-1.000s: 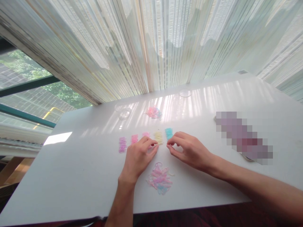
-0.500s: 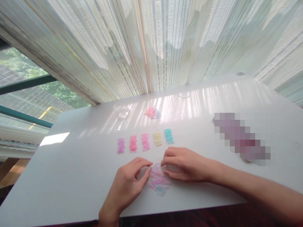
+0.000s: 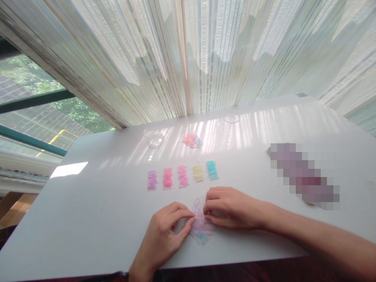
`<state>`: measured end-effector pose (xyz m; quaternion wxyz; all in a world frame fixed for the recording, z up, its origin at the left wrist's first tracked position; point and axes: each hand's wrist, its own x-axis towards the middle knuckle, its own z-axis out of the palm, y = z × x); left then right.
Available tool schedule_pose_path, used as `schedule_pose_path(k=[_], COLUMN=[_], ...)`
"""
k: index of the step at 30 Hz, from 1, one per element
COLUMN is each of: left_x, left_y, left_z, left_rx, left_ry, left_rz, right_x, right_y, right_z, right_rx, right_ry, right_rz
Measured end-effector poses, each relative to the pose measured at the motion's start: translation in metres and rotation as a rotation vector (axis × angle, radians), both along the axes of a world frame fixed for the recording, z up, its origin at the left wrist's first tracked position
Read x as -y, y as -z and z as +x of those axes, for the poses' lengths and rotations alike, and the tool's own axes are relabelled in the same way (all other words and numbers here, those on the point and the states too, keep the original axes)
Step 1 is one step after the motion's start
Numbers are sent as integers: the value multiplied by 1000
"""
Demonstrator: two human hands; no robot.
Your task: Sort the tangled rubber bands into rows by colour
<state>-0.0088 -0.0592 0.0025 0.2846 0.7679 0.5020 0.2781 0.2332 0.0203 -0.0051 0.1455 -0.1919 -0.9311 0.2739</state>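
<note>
A loose pile of pastel loops that look like small rubber bands (image 3: 202,229), pink, lilac and pale blue, lies on the white table between my hands. From the left, my left hand (image 3: 169,227) pinches thumb and forefinger at the pile's upper part. Opposite it, the fingertips of my right hand (image 3: 226,206) are closed too. A pale pink band (image 3: 199,215) appears to run between both sets of fingertips. Beyond the hands stand sorted stacks of bands in a row: purple (image 3: 152,180), coral (image 3: 167,178), pink (image 3: 182,176), yellow (image 3: 197,172) and turquoise (image 3: 212,170).
Farther back lies a tangled mixed heap of bands (image 3: 192,140). Clear round lid-like pieces (image 3: 156,140) (image 3: 232,117) rest near the curtain (image 3: 188,78). A pixelated purple object (image 3: 304,174) lies at the right. The table's (image 3: 102,235) front edge is close to me.
Both hands have closed in on the pile. The left fingertips have come together, and a pale band now shows between the hands. The view has shifted slightly.
</note>
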Motion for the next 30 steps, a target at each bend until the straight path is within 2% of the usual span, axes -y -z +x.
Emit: schedule_pose_path(k=[8,13,18,25,30], left_x=[-5,-22,-32,-25,-15], left_y=[-8,-16,-22,-17,-14], left_z=[-6,5,19,14,2], left_rx=[-82,-188,-273,-151,-113], left_ry=[-22,-92,-42,-14,-22], left_rz=[-83,-93,-183,-255,-148], right_x=[-3,-4,-5,-6,-9], right_y=[-2,-3,-2,-2,-12], right_z=[4,3,4,4,9], right_rx=[-33,-24,-23,16,63], right_ry=[10,4,35,-5,9], right_rz=[-34,-12,49,80,-10])
